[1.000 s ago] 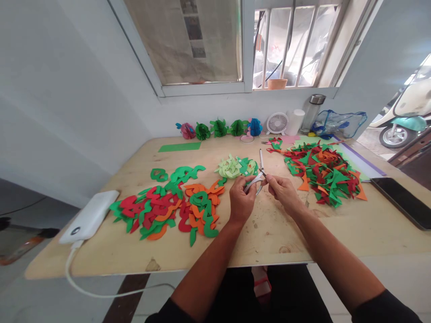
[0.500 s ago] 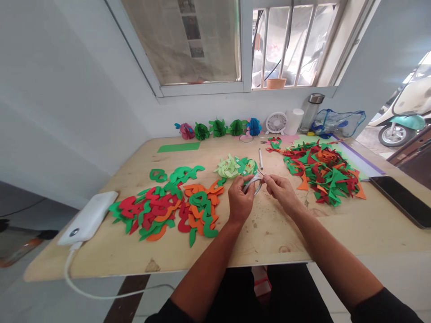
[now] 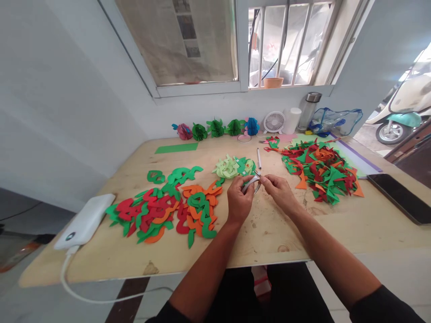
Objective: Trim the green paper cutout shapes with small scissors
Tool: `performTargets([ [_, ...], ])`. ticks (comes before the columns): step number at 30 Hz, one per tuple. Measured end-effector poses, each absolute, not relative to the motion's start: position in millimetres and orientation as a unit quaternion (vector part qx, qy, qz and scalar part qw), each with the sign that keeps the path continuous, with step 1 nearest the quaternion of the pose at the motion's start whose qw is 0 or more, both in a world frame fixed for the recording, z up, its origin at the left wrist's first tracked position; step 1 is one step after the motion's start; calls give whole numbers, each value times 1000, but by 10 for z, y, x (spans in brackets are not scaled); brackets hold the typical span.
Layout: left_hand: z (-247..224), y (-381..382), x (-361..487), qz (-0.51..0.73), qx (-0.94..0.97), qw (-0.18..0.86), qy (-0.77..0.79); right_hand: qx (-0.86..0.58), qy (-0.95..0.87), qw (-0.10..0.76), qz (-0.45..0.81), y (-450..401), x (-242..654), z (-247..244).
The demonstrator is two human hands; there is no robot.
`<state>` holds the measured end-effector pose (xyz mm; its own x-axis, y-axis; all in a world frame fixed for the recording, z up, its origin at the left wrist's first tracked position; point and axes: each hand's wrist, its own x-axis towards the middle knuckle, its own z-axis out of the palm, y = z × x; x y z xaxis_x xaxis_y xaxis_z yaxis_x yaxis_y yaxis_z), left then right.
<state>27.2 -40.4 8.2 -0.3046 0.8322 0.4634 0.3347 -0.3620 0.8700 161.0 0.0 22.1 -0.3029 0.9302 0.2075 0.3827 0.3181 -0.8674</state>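
Note:
My left hand (image 3: 240, 197) is closed around the pale grey handles of what looks like a pair of scissors (image 3: 251, 183), over the middle of the wooden table (image 3: 235, 251). Close beside it, my right hand (image 3: 274, 188) pinches at the tip end; what its fingers hold is too small to make out. Just beyond the hands lie light green and green paper cutouts (image 3: 229, 167). Left of them spreads a heap of curvy red, orange and green cutouts (image 3: 161, 208). To the right is a pile of pointed paper scraps (image 3: 325, 166).
A white power bank (image 3: 85, 220) with a cable lies at the left edge, a black phone (image 3: 400, 197) at the right. Along the wall stand folded paper figures (image 3: 215, 128), a small fan (image 3: 274, 122), a bottle (image 3: 309, 111) and a clear bag (image 3: 336, 121). A pen (image 3: 259, 158) lies beyond the hands.
The view has shifted slightly, so the table items appear a little further left. Both hands keep nearly the same pose, with the right fingers still at the tip end.

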Motion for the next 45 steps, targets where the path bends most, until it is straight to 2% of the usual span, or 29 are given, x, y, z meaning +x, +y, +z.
performTargets([
  [45,56,-398,271,597,580,180,524,-466,-750,369,290,-30,1589,196],
])
